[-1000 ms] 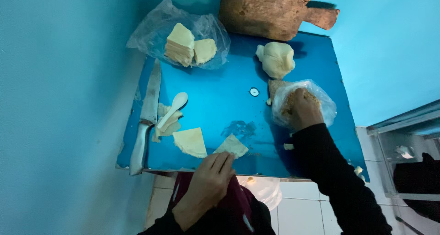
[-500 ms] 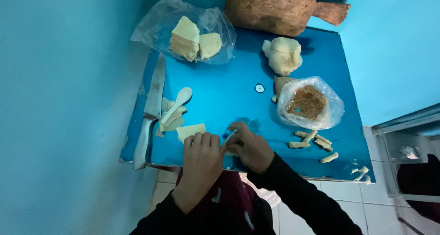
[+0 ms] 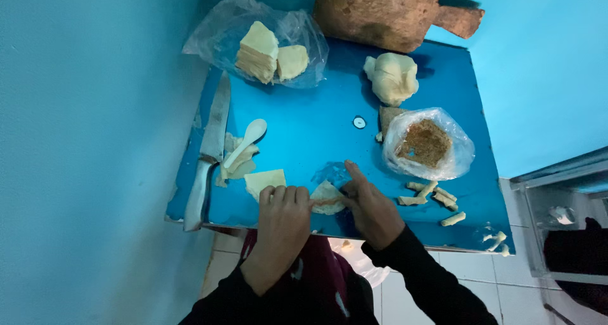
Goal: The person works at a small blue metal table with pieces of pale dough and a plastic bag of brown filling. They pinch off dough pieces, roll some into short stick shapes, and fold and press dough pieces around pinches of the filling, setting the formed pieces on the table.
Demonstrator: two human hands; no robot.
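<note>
Both hands met at the near edge of the blue metal tabletop (image 3: 316,128): the left hand (image 3: 283,218) had its grip closed, fingers curled over one end of a thin pale triangular pastry sheet with a line of brown filling (image 3: 328,198), while the right hand (image 3: 370,211) pinched the other end, forefinger stretched out past it. The sheet lay between them, its long axis running left to right, equally near both. Farther back sat a brown wooden board (image 3: 386,14), a clear bag of stacked pale sheets (image 3: 266,46), a dough lump (image 3: 392,78), a bag of brown filling (image 3: 427,144), a long knife (image 3: 209,151), a white spoon (image 3: 247,138), and small finished rolls (image 3: 434,195). Half a second earlier the hands were already together there; a second earlier the right hand was in the filling bag.
</note>
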